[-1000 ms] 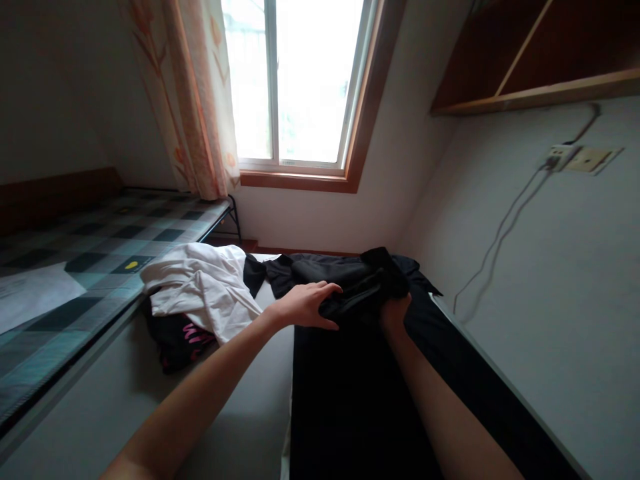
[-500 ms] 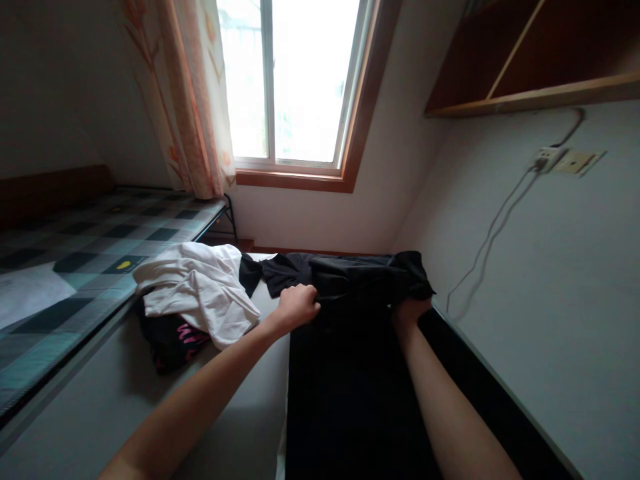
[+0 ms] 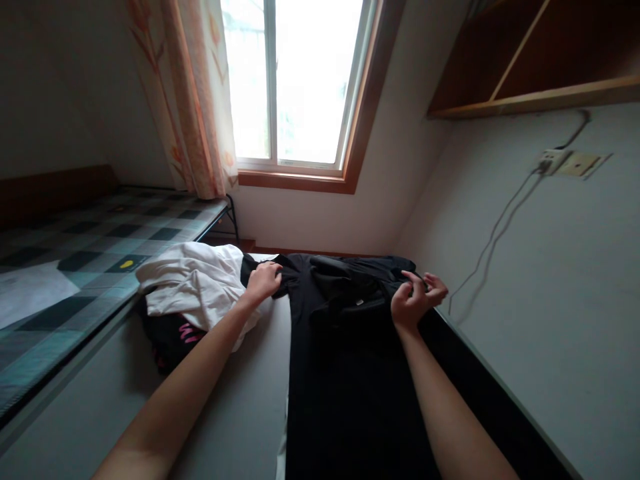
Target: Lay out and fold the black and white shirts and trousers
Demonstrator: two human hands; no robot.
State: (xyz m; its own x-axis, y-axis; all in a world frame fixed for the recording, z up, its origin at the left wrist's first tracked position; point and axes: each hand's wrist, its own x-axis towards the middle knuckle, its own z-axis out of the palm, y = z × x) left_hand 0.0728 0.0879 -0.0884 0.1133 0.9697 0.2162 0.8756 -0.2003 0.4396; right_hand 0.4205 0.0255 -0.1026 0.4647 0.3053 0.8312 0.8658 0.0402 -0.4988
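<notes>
A black garment (image 3: pixel 350 373) lies spread over the right part of a pale surface, bunched in loose folds at its far end. At its far left sleeve, my left hand (image 3: pixel 264 280) has its fingers bent down onto the dark cloth. My right hand (image 3: pixel 419 300) is over the garment's far right side, fingers apart and curled, with nothing visible between them. To the left, a crumpled white garment (image 3: pixel 195 277) rests on a black one with pink print (image 3: pixel 173 343).
A bed with a checked cover (image 3: pixel 120 233) stands at the left, a white sheet (image 3: pixel 37 290) on it. Behind is a window (image 3: pixel 300 80) with a curtain (image 3: pixel 187 100). Wooden shelves (image 3: pixel 540 93) and an outlet (image 3: pixel 555 162) with a cord are on the right wall.
My left hand has moved left and away, from the garment's middle fold to its sleeve. My right hand has let go of the cloth and opened. The far folds lie flatter.
</notes>
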